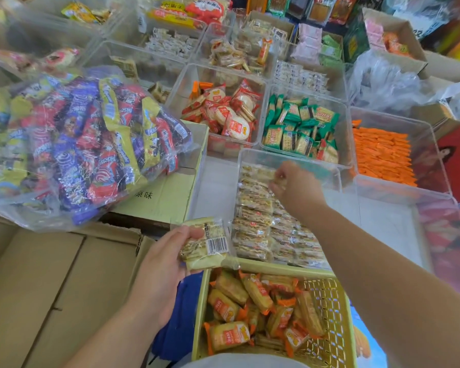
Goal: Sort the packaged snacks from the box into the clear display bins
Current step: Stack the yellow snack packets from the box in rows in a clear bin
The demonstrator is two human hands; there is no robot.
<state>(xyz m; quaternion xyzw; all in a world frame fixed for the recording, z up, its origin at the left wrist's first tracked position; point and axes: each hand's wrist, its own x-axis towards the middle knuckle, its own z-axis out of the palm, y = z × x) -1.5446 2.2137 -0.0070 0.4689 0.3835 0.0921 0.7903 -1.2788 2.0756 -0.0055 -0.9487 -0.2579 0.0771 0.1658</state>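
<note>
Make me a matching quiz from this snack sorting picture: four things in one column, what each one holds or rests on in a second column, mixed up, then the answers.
Column one
1. left hand
2. right hand
3. yellow basket
4. big clear bag

Column two
A. holds orange-wrapped packs
B. lies on a cardboard box
C. grips pale packs with a barcode
D. pinches one pack over a clear bin

Pairs: 1-C, 2-D, 3-A, 4-B
</note>
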